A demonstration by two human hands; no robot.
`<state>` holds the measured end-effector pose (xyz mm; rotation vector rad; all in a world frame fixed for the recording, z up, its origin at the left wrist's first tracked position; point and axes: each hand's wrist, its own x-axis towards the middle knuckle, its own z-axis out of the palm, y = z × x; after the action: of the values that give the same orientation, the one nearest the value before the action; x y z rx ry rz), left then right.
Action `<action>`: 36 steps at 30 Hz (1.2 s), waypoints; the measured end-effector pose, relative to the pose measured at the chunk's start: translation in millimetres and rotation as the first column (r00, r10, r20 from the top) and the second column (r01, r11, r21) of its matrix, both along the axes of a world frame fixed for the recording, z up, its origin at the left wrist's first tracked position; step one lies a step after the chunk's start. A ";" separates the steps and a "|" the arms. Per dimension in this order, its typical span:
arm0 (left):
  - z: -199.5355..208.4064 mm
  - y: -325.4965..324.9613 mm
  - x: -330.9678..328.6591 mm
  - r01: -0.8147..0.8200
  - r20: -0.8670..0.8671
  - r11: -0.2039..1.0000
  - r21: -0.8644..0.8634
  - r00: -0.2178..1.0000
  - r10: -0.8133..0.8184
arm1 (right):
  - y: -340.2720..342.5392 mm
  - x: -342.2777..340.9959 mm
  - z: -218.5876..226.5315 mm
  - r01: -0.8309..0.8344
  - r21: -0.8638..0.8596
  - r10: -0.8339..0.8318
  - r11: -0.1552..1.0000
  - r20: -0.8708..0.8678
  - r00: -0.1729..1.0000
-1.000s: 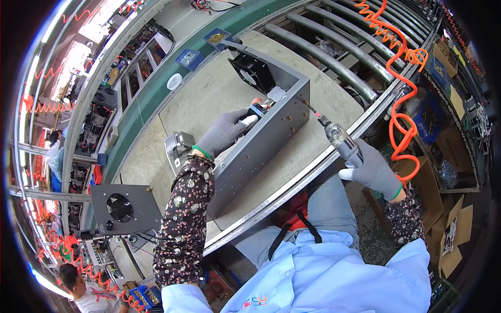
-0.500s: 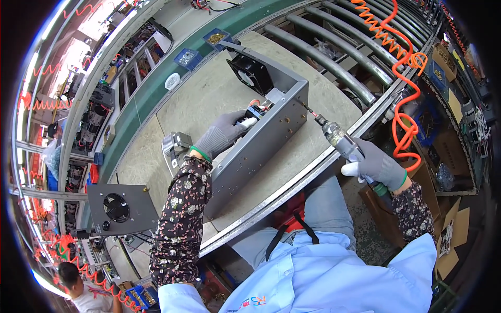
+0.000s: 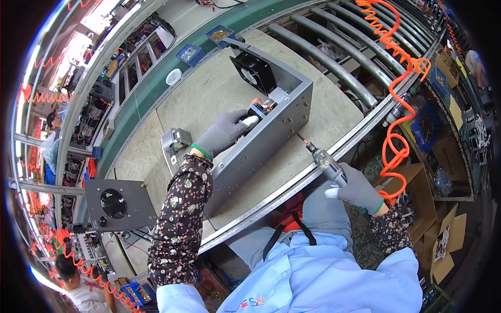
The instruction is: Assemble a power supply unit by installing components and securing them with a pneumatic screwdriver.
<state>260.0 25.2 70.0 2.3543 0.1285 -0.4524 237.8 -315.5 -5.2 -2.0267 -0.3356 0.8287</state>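
Observation:
A grey sheet-metal chassis [image 3: 261, 141] stands on the worktop, with several brass-coloured screws in its near wall. Behind that wall, my gloved left hand [image 3: 229, 130] is closed on a small blue-and-black component [image 3: 257, 110], pressing it toward the inner side; part of it is hidden by the fingers. A black fan [image 3: 254, 73] sits at the chassis's far end. My gloved right hand [image 3: 357, 187] grips a power screwdriver [image 3: 327, 164], its bit pointing up and left. The bit's tip is beside the lower part of the near wall, apparently not touching a screw.
A grey panel with a fan [image 3: 114, 203] lies at left, near a grey transformer-like part [image 3: 180, 138]. Blue bins of small hardware [image 3: 189, 54] line the far edge. Metal rollers [image 3: 329, 62] extend at right. An orange coiled hose [image 3: 399, 125] hangs by my right arm. Another person [image 3: 78, 287] is at lower left.
My right hand has moved left and down with the screwdriver, drawing its bit away from the upper screws on the chassis wall. My left hand keeps its hold on the component.

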 end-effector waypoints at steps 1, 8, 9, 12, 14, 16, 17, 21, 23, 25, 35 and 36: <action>0.0 0.1 -0.2 -0.009 -0.008 1.000 -0.017 1.000 0.009 | 1.6 0.7 -0.7 -0.003 -0.011 0.003 1.000 0.002 1.000; -4.0 2.2 -2.8 -0.013 0.063 0.999 -0.040 0.998 0.015 | 9.2 4.9 1.8 -0.030 -0.005 0.030 1.000 0.056 0.998; -5.2 2.6 -2.9 -0.016 0.064 0.999 -0.041 0.998 0.019 | 8.7 5.1 3.2 -0.026 -0.012 0.026 1.000 0.032 0.999; -2.7 -0.5 -1.6 0.002 0.108 1.000 -0.019 0.994 0.000 | 7.8 5.5 4.0 -0.016 -0.027 0.016 0.999 -0.002 1.000; 6.3 -3.3 -0.5 0.002 -0.026 1.000 0.012 1.000 -0.001 | 8.2 5.7 4.5 -0.013 -0.034 0.012 0.999 -0.011 1.000; -1.6 1.0 -2.0 -0.006 0.019 1.000 0.007 1.000 0.006 | 9.6 5.6 5.5 -0.022 -0.038 0.022 0.999 0.007 1.000; -4.4 2.5 -2.1 -0.008 0.066 1.000 0.002 0.998 0.008 | 9.7 5.3 5.7 -0.023 -0.040 0.023 0.999 0.008 1.000; -3.4 0.6 -0.9 0.007 0.081 1.000 0.008 0.997 -0.007 | 8.1 7.3 0.5 -0.029 0.011 0.028 1.000 0.013 1.000; 2.9 -3.8 -0.9 0.008 0.025 0.999 0.042 1.000 -0.009 | 7.6 9.9 0.6 -0.025 0.040 0.026 0.999 -0.040 0.999; 3.8 -2.3 0.6 0.020 0.033 0.999 0.044 0.999 -0.022 | 8.2 11.9 4.3 0.130 0.226 0.005 0.965 -0.515 0.857; -1.5 11.3 -14.3 -0.099 0.159 0.994 -0.049 0.982 0.106 | 13.7 8.0 -1.5 0.034 0.205 0.017 0.978 -0.240 0.971; 4.7 10.4 -23.4 -0.098 0.167 0.994 -0.040 0.980 0.103 | 13.2 6.9 -0.4 0.044 0.211 0.012 0.976 -0.258 0.966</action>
<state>236.6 35.5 74.7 2.3310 0.1584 -0.2026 244.7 -302.3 -5.7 -1.6956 -0.2487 0.9890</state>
